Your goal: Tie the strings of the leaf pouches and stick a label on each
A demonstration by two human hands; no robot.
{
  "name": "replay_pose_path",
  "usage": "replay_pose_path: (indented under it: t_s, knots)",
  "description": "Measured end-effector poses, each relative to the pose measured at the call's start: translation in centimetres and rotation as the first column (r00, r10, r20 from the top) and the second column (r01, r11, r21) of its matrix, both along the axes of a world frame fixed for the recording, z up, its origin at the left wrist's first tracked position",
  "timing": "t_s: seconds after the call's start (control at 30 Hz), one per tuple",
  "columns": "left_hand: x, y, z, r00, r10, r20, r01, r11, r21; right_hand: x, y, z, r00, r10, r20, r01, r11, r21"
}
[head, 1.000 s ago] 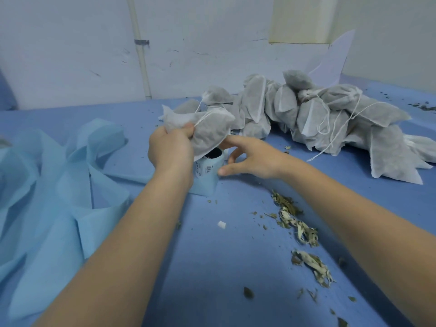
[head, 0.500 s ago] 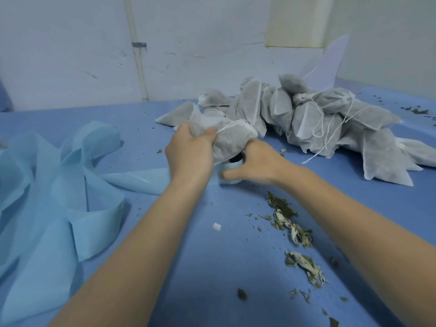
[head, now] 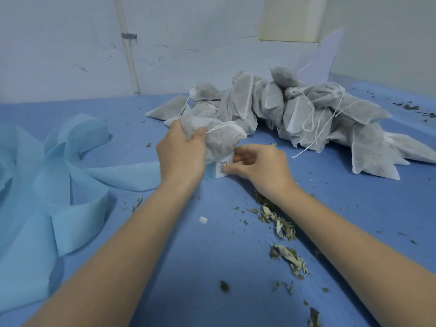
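My left hand (head: 180, 156) grips the gathered neck of one leaf pouch (head: 221, 140), with the thumb pressed against the white string (head: 218, 129) that runs across its top, and the pouch hangs to the right of the fist, a little above the blue table (head: 188, 267). Just under the pouch, my right hand (head: 257, 166) pinches a white label (head: 223, 166) with a barcode between thumb and forefinger; the upper edge of the label touches the bottom of the pouch, or is very close to it, I cannot tell which. Behind the two hands, further from me and to the right, lies the heap of other pouches (head: 295, 107), many with loose white strings hanging out. On the left of the grip, a long pale blue strip (head: 59, 185) curls in loops over the table. Near my right forearm, dried leaf scraps (head: 283, 232) are scattered, and a small white bit (head: 203, 220) lies between my two arms.
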State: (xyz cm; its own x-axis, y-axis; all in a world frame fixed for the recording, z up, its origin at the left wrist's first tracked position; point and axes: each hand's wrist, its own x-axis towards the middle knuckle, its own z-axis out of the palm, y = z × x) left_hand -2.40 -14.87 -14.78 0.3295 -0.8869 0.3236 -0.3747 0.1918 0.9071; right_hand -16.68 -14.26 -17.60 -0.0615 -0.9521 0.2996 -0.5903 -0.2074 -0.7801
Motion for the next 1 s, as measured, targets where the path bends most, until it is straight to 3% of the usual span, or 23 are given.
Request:
replay_pose_path:
  t_s: [0.37, 0.73, 1.0]
  knots:
    - [-0.1, 0.4, 0.1, 1.000, 0.013, 0.028, -0.013, 1.000, 0.008, 0.6, 0.6, -0.1, 0.991, -0.104, 0.088, 0.106, 0.994, -0.026]
    - [-0.2, 0.3, -0.1, 0.999, 0.011, 0.048, -0.010, 1.000, -0.011, 0.7, 1.2, 0.2, 0.984, -0.175, 0.016, 0.176, 0.983, -0.049]
    - [-0.2, 0.5, 0.0, 0.998, 0.019, 0.057, -0.019, 1.000, -0.006, 1.8, 2.2, 0.4, 0.992, -0.113, -0.063, 0.111, 0.993, -0.042]
